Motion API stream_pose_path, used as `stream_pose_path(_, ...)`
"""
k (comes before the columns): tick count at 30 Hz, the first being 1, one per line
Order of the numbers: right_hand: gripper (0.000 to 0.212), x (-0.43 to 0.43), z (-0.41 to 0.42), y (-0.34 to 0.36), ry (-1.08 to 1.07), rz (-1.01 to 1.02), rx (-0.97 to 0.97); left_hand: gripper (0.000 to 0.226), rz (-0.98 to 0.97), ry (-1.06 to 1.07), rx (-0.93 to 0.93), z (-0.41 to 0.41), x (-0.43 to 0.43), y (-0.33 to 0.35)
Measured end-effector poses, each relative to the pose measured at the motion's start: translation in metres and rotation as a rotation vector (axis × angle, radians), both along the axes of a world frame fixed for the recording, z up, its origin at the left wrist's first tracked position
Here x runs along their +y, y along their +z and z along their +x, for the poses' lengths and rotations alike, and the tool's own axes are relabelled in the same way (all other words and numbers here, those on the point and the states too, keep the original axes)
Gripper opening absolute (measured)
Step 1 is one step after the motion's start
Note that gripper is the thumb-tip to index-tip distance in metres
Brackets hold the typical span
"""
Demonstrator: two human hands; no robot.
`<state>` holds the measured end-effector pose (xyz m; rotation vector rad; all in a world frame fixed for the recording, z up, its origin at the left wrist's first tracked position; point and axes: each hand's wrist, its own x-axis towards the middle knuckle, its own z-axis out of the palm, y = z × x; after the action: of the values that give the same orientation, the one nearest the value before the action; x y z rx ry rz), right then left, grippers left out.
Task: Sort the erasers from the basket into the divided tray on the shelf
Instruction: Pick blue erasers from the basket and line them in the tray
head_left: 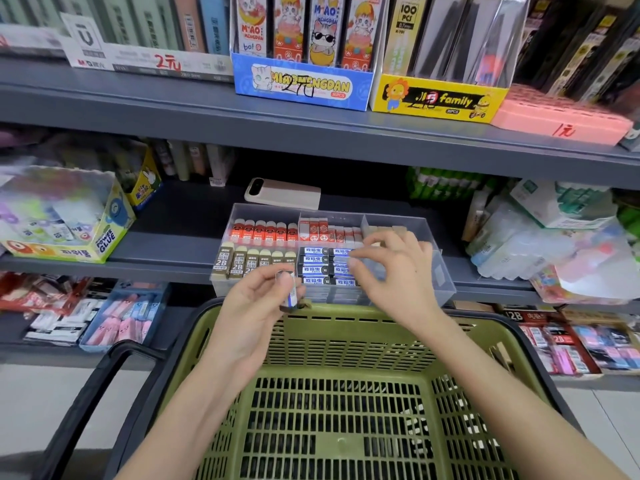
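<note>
Left hand (pixel 256 308): fingers and thumb pinch one eraser (pixel 290 293) with a blue-and-white sleeve, held upright just above the basket's far rim and in front of the tray.

Right hand (pixel 396 271): hovers over the tray's front middle and right, fingers curved downward. Motion blur; cannot tell whether it is grasping anything.

Divided tray (pixel 445 282): clear plastic, on the grey shelf (pixel 166 266) at its front edge.
- back left: orange-sleeved erasers (pixel 263 233), standing in a row
- back middle: red-and-white erasers (pixel 320 229)
- back right: beige erasers (pixel 386 230), partly hidden
- front left: brown 2B erasers (pixel 239 265)
- front middle: blue-sleeved erasers (pixel 320 269), stacked flat
- front right: hidden by the right hand

Basket (pixel 346 315): green slotted plastic, below both hands; black handle (pixel 86 393) folded down at left.

Surroundings: a phone (pixel 282 194) lies on the shelf behind the tray. A glue display box (pixel 72 237) stands at left, wrapped packs (pixel 526 237) at right. The upper shelf (pixel 173 109) carries a blue display box (pixel 301 86), a yellow box (pixel 436 98) and a pink box (pixel 561 117). Pale floor (pixel 34 393) below.
</note>
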<state>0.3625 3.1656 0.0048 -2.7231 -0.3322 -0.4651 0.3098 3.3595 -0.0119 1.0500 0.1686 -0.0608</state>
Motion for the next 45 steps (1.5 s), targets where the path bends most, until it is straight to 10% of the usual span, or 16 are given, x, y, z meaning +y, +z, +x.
stream_pose_path(4, 0.024, 0.025, -0.043, 0.012, 0.241, 0.603, 0.243, 0.025, 0.076, 0.013, -0.028, -0.003, -0.010, 0.009)
stream_pose_path(14, 0.023, 0.001, -0.064, 0.029, 0.346, 0.789, 0.464, 0.046, 0.272, -0.486, 0.071, 0.006, -0.025, 0.036)
stream_pose_path(19, 0.029, -0.018, -0.050, 0.031, 0.272, 0.944, 0.410, 0.039, 0.652, -0.369, -0.122, 0.013, -0.034, 0.033)
stream_pose_path(22, 0.017, -0.029, -0.021, 0.025, 0.006, 0.798, 0.232, 0.038, 1.453, -0.061, -0.522, 0.021, -0.028, 0.017)
stream_pose_path(26, 0.013, -0.027, 0.007, 0.009, -0.071, 0.525, 0.141, 0.057, 1.830, -0.114, -0.727, 0.028, -0.027, -0.001)
stream_pose_path(45, 0.007, -0.007, 0.030, -0.015, 0.021, 0.085, 0.053, 0.039, 1.812, -0.061, -0.828, 0.034, -0.021, -0.029)
